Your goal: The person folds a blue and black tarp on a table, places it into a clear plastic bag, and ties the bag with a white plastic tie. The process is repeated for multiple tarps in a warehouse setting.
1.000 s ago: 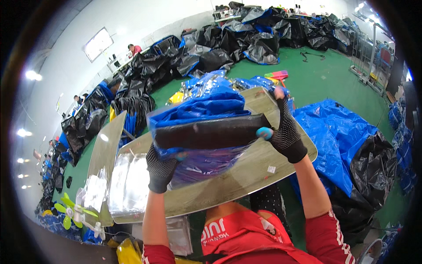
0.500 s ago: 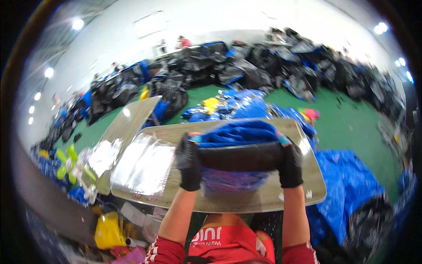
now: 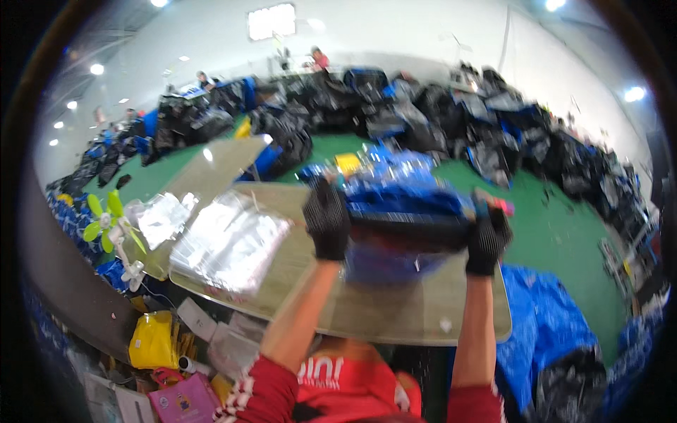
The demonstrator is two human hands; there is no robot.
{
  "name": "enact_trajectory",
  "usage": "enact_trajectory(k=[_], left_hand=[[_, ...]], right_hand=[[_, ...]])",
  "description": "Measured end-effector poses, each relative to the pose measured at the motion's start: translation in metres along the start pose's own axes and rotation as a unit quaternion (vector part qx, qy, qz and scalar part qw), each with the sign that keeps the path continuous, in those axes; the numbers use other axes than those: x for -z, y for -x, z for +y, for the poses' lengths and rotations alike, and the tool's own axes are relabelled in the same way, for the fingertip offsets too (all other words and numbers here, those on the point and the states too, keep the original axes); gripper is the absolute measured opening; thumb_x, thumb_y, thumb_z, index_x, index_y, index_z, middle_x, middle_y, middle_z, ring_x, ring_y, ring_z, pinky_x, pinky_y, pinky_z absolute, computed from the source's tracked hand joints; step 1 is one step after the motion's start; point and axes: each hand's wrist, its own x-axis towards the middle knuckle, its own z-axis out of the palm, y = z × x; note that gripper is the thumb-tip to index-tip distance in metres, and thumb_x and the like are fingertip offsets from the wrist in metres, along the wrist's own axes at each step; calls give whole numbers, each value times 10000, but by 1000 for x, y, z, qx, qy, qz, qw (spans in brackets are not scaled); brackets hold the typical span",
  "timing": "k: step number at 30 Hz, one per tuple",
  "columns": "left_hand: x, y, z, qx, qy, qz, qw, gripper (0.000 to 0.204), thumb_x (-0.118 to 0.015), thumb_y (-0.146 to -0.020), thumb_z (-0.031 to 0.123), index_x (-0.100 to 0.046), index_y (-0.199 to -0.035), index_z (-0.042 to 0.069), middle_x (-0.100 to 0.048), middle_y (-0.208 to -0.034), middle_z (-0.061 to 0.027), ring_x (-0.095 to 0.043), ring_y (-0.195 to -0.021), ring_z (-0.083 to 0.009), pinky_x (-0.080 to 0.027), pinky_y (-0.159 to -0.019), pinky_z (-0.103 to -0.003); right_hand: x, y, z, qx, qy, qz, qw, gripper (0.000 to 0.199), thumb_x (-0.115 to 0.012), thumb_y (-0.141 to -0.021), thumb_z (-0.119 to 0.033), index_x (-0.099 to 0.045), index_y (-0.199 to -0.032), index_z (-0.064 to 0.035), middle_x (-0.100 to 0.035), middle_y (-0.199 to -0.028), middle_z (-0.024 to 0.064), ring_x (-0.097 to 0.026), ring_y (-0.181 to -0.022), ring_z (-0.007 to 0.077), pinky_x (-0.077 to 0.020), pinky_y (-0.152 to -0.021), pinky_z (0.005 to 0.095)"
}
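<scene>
Both my hands wear dark knit gloves and grip a flat black tray-like piece (image 3: 409,233) by its two ends, above the beige table (image 3: 395,317). My left hand (image 3: 326,220) holds the left end and my right hand (image 3: 486,240) holds the right end. Crumpled blue plastic sheeting (image 3: 402,197) lies over the top of the black piece, and more blue material (image 3: 384,264) hangs beneath it. The picture is blurred by motion.
A stack of clear plastic bags (image 3: 229,243) lies on the left of the table, with another pile (image 3: 163,217) beyond. A green-bladed fan (image 3: 113,229) stands at far left. Blue tarpaulin (image 3: 550,331) covers the floor at right. Black sacks (image 3: 493,134) line the back wall, with people behind.
The view has swung to the right and tilted up. My hands still hold the black piece by its ends; it now sits right of centre over the table.
</scene>
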Motion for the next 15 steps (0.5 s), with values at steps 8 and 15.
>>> enact_trajectory(k=[8, 15], left_hand=[[66, -58, 4, 162, 479, -79, 859, 286, -506, -994, 285, -633, -991, 29, -651, -935, -43, -552, -881, -103, -417, -805, -245], [-12, 5, -22, 396, 517, -377, 658, 263, -533, -974, 263, -628, -987, 18, -649, -882, -51, -632, -790, -123, -479, -739, -242]], right_hand=[[41, -32, -135, -50, 4, -90, 995, 129, -655, -882, -65, -687, -990, -2, -690, -915, 72, -645, -823, 124, -522, -683, 252], [71, -28, -47, -154, 190, -244, 938, 152, -641, -871, -181, -658, -940, -47, -540, -600, 19, -495, -507, 64, -400, -480, 255]])
